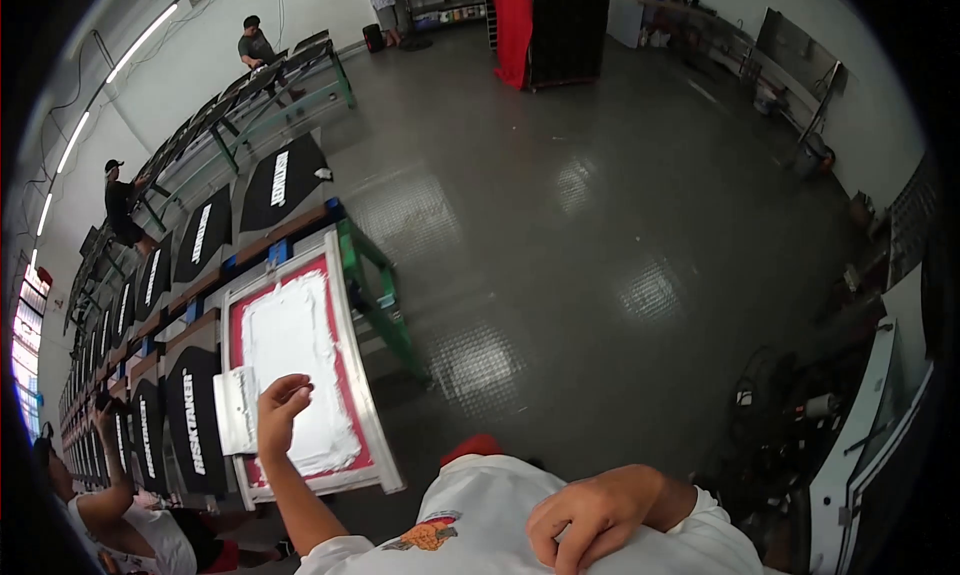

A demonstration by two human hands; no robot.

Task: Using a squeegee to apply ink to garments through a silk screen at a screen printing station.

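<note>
My left hand (283, 412) hovers above the near part of a screen printing frame (362, 375), fingers loosely bent, thumb a little apart, nothing visible in it. Thick white ink (290, 325) covers most of the red-edged mesh in the metal frame. Just left of that hand, a pale squeegee (236, 410) smeared with white lies across the frame's left side. My right hand (595, 520) is at the front of my white T-shirt (480, 500), its fingers curled against the cloth; the fingertips are partly hidden.
Black printed fabric pieces (193, 415) lie in rows on a long table with green legs (375, 300). A co-worker (125, 520) is close at the lower left; two others stand by farther tables. A grey floor (560, 275) spreads to the right, with equipment (780, 425) along that side.
</note>
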